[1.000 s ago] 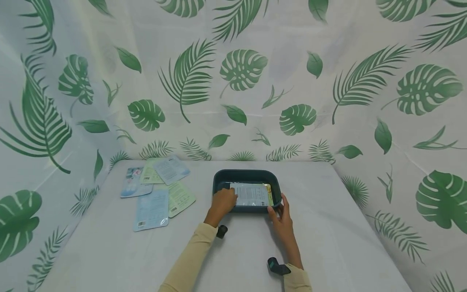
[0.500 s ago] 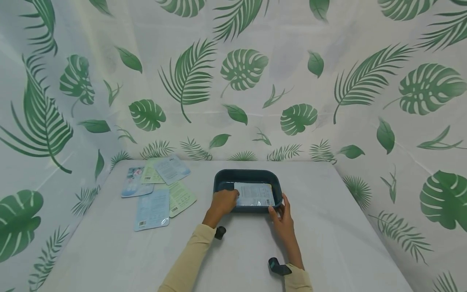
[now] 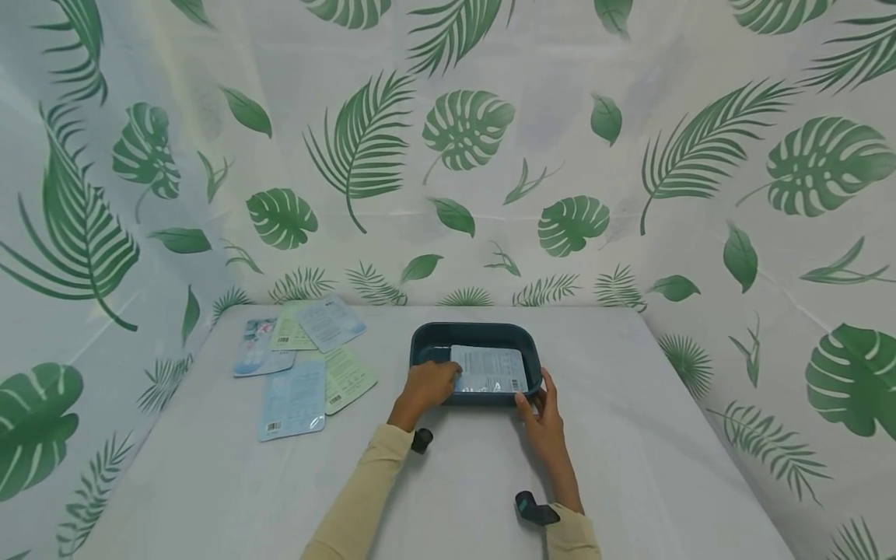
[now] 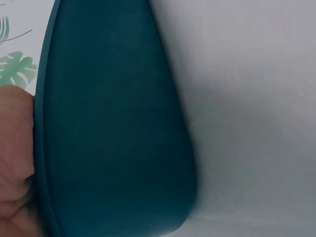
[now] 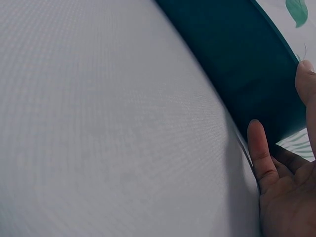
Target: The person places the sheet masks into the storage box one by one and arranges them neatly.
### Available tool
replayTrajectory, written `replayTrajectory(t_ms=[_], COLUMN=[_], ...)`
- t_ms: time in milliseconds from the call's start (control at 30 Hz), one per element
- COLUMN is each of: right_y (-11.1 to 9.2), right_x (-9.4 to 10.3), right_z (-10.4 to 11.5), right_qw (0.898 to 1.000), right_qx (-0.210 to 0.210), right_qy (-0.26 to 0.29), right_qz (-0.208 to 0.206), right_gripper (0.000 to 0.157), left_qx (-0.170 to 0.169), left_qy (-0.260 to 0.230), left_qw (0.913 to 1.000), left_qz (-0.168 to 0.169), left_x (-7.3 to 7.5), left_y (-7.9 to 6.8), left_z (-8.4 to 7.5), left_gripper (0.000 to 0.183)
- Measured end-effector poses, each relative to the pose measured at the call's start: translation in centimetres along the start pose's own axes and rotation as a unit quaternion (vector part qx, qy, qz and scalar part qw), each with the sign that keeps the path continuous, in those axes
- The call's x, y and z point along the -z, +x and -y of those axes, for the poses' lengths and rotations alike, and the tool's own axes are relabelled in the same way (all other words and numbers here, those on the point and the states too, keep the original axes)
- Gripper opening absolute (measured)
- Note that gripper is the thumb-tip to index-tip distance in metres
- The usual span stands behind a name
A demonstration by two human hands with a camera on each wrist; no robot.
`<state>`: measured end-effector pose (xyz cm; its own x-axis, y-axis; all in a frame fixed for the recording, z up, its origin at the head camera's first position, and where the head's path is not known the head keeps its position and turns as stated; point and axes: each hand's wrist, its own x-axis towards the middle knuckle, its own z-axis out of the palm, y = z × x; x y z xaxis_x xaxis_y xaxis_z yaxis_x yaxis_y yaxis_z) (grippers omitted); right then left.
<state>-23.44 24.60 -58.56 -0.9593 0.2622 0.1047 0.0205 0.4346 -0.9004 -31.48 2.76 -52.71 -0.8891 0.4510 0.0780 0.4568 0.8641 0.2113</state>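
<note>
A dark teal plastic bin (image 3: 476, 332) stands on the white table, with a pale blue sheet mask packet (image 3: 490, 369) lying printed side up inside it. My left hand (image 3: 432, 383) reaches over the front rim at the left, its curled fingers pinching the packet's left edge. In the left wrist view, part of that hand (image 4: 16, 163) shows beside the bin's rim, fingertips hidden. At the bin's front right corner, my right hand (image 3: 543, 424) holds the wall, fingers along the right side and thumb at the front. The right wrist view shows its fingers (image 5: 257, 148) against the outer wall.
Several blue and green sheet mask packets (image 3: 294, 398) lie overlapping on the table (image 3: 231, 482) at the left. Leaf-printed fabric (image 3: 490, 257) rises behind the table and along both sides.
The packet in the bin has slid slightly right with my left hand, covering the yellow edge seen beneath it earlier. My right hand stays at the bin's corner.
</note>
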Motion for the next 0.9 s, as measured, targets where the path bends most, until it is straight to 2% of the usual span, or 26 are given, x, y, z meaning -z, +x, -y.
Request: replayTrajectory(t_ms=[300,600,767,900], right_y=[-0.04,-0.01,0.14,0.07], right_x=[-0.01,-0.12,-0.31,-0.07], right_z=[0.02,0.2,0.02,-0.19], right_qw=[1.0,1.0,1.0,1.0], right_qx=[0.006,0.006,0.005,0.001], right_qy=[0.0,0.015,0.01,0.004], right_qz=[-0.002,0.005,0.01,0.003], right_gripper=[0.077,0.077,0.078,0.078], left_qx=[0.013,0.016,0.024,0.017], left_qy=[-0.007,-0.005,-0.007,-0.006], left_qw=[0.9989,0.9987,0.9984,0.9986], left_qz=[-0.045,-0.048,-0.051,-0.051], left_x=[-0.05,0.02,-0.03,-0.37], left_y=[-0.4,-0.5,-0.54,-0.4], left_z=[-0.4,-0.15,-0.06,-0.22], left_gripper=[0.023,0.023,0.022,0.023])
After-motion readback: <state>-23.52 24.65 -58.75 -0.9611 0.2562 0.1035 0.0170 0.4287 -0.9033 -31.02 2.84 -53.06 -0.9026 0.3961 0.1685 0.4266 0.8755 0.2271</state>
